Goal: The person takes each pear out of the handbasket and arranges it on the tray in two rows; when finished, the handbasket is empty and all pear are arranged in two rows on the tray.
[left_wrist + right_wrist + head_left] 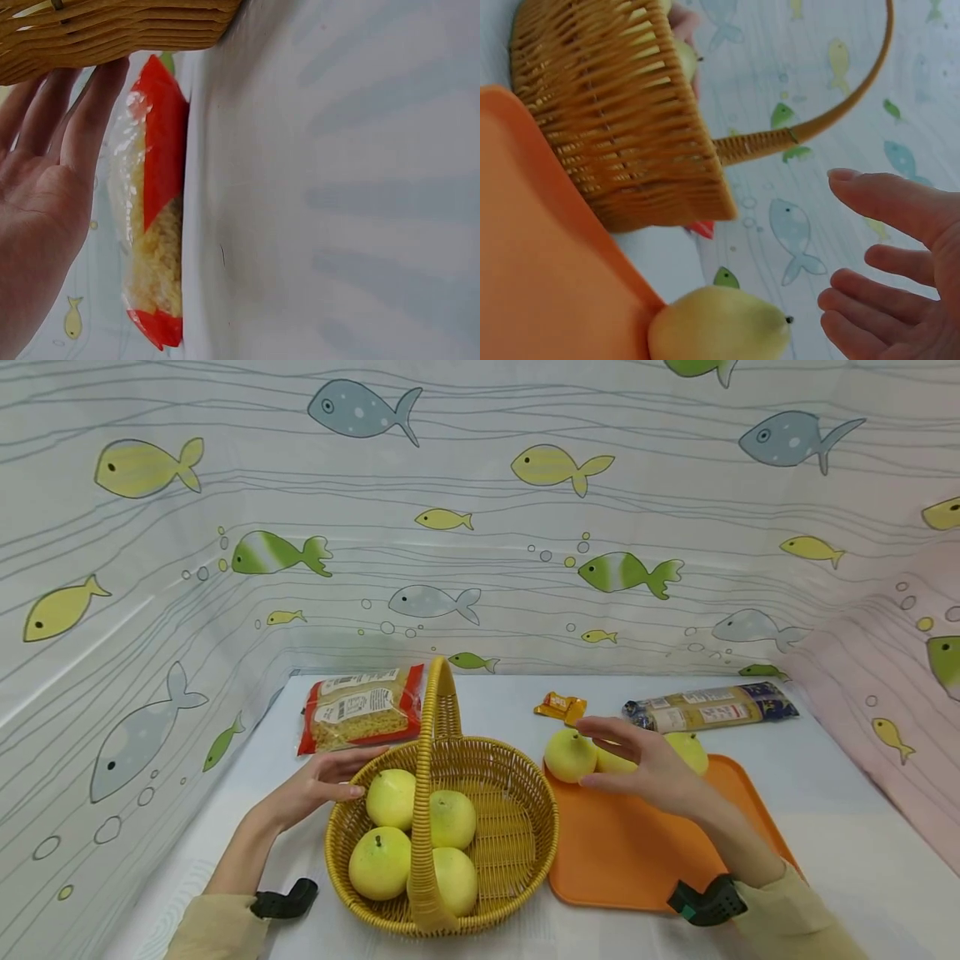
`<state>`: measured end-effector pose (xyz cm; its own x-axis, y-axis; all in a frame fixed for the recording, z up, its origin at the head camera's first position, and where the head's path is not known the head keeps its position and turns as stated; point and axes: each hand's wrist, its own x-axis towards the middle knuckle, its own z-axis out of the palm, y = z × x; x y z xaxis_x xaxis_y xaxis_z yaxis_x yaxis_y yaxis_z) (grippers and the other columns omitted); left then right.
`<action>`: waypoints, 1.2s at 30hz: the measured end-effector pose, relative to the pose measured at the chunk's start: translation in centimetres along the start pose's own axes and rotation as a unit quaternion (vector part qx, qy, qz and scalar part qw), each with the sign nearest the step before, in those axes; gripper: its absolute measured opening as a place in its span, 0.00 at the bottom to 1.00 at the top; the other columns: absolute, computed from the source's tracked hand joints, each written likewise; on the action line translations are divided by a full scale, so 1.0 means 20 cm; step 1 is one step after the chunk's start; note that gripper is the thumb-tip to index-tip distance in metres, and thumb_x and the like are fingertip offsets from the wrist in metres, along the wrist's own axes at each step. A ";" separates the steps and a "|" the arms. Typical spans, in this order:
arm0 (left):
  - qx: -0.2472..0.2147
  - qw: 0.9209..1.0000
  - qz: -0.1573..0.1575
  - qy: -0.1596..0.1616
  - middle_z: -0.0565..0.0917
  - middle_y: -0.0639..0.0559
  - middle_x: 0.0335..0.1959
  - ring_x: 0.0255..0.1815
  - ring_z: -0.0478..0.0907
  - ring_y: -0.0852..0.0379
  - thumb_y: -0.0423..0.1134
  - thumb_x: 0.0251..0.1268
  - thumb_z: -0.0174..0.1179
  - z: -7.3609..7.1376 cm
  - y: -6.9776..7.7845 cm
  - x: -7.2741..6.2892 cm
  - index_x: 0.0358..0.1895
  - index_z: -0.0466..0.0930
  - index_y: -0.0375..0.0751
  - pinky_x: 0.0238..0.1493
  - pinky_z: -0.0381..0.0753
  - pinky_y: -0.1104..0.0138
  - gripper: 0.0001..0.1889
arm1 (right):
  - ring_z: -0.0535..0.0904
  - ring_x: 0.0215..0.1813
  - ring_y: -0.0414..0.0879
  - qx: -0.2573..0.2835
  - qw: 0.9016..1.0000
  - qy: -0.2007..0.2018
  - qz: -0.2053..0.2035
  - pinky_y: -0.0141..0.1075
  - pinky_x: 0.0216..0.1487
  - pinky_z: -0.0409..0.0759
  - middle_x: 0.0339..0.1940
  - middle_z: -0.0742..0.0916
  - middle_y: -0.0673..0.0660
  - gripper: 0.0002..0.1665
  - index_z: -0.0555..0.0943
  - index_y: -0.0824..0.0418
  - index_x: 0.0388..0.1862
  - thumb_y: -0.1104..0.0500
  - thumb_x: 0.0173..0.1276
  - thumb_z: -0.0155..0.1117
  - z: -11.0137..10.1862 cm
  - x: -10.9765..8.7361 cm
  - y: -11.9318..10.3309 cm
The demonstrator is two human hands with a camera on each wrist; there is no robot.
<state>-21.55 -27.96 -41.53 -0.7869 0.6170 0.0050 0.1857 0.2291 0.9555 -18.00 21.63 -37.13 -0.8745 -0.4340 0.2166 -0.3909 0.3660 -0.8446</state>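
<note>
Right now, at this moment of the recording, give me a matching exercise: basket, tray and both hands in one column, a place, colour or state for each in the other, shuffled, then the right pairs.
Column one
1. Basket
2. Tray
3. Left hand
4. Right hand

Column two
A. At the basket's rim, on the side away from the tray
B. Flat and orange
C. Near the tray's fruits, holding none
D. Woven, with four fruits showing inside

Right pairs: 1-D, 2-B, 3-A, 4-C
</note>
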 end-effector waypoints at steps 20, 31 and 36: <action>0.010 1.000 -0.015 0.006 0.67 0.32 0.73 0.65 0.74 0.69 0.34 0.69 0.56 -0.01 0.01 -0.01 0.75 0.63 0.37 0.59 0.75 0.70 0.31 | 0.70 0.73 0.50 0.058 0.992 -0.106 -0.026 0.40 0.70 0.69 0.72 0.75 0.59 0.45 0.69 0.59 0.74 0.54 0.59 0.77 0.31 0.17 -0.16; 0.006 1.000 -0.009 0.004 0.67 0.31 0.73 0.65 0.74 0.68 0.33 0.69 0.55 -0.01 0.00 -0.01 0.75 0.63 0.37 0.59 0.75 0.70 0.31 | 0.72 0.73 0.49 0.067 0.989 -0.132 -0.024 0.38 0.70 0.70 0.70 0.78 0.55 0.44 0.71 0.58 0.72 0.54 0.58 0.79 0.48 0.26 -0.24; 0.010 1.000 -0.007 0.005 0.66 0.31 0.73 0.65 0.73 0.69 0.33 0.69 0.56 0.00 0.01 -0.01 0.75 0.63 0.36 0.59 0.75 0.70 0.31 | 0.71 0.73 0.48 0.082 0.984 -0.154 -0.022 0.36 0.71 0.68 0.70 0.77 0.57 0.45 0.70 0.60 0.72 0.55 0.57 0.79 0.54 0.26 -0.24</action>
<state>-21.45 -28.03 -41.36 -0.7956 0.6058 -0.0045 0.1867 0.2522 0.9495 -17.61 8.64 -37.17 -0.7188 -0.6853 0.1171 -0.3531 0.2147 -0.9106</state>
